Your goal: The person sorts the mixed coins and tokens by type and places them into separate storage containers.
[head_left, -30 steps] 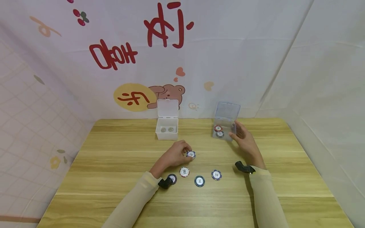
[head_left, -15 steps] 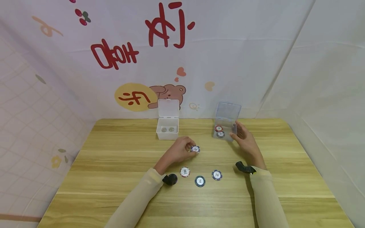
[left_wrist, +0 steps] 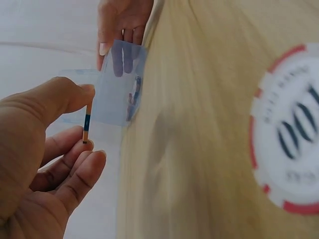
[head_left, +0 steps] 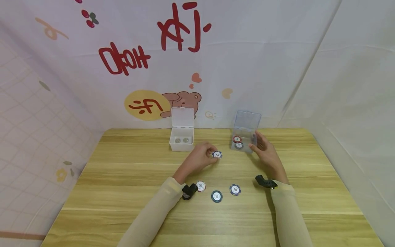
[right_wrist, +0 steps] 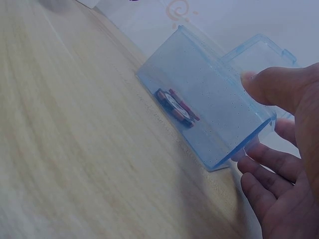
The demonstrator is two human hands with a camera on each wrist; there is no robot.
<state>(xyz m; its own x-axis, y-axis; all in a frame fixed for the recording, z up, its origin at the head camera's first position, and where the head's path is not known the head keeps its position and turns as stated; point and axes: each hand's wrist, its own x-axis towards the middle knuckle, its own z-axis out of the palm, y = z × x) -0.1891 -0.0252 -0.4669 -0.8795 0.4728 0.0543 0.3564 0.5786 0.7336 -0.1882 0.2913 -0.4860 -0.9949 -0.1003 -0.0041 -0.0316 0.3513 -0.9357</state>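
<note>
My left hand (head_left: 200, 157) pinches a blue-and-white poker chip (head_left: 217, 154), marked 10, between thumb and fingers, above the table. In the left wrist view this chip (left_wrist: 87, 122) shows edge-on. My right hand (head_left: 266, 151) holds the clear bluish plastic box (right_wrist: 219, 99) by its right side, thumb at the top edge and fingers along the side wall. Its lid (head_left: 248, 120) stands raised at the back. Inside lie a red chip (head_left: 237, 139) and a dark chip (head_left: 239, 145). The held chip is left of this box and nearer the front.
A white box (head_left: 181, 147) with its lid up holds two silvery coins (head_left: 186, 140). On the wooden table lie a red-and-white 100 chip (head_left: 201, 186), a green 50 chip (head_left: 217, 196) and a blue 10 chip (head_left: 235, 189). The left wrist camera partly covers another dark chip (head_left: 186, 196).
My left hand has carried the blue-and-white poker chip forward and to the right, closer to the clear box. The right hand and the box have stayed in place.
</note>
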